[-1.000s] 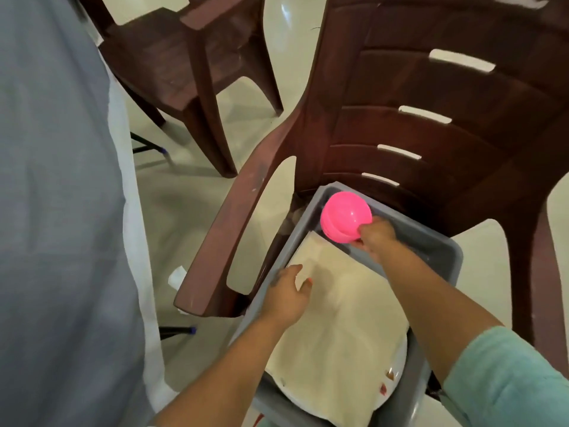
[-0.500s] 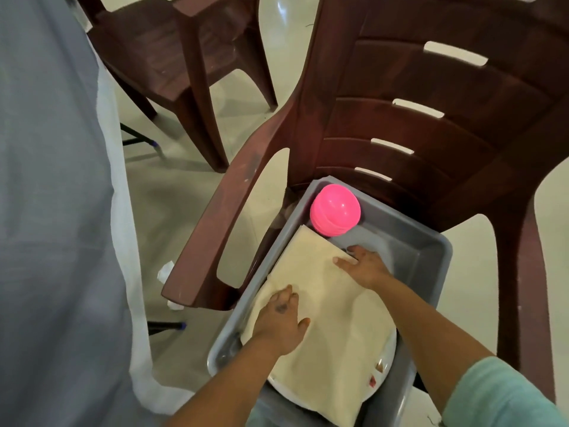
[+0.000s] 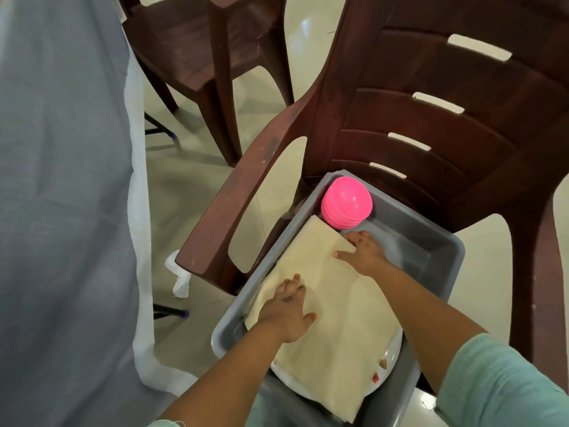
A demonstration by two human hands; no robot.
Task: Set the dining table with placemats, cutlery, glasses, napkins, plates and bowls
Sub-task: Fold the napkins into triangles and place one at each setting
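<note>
We no longer hold the pink plastic bowls [image 3: 346,203]; they sit in the far corner of the grey plastic tub [image 3: 431,251]. Our right hand [image 3: 363,254] now pinches the beige cloth placemats [image 3: 338,318], and our left hand [image 3: 286,312] lies flat on them.

Left hand [image 3: 286,312] and right hand [image 3: 365,255] rest on cream placemats [image 3: 341,322] in a grey tub [image 3: 425,251]; pink bowls [image 3: 346,201] occupy its far corner.

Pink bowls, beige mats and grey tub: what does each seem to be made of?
Pink bowls: likely plastic, glossy, with sharp highlights on the dome. Beige mats: probably matte fabric or soft vinyl; they sag over the plate rim. Grey tub: apparently moulded plastic, dull sheen, rounded corners.
</note>
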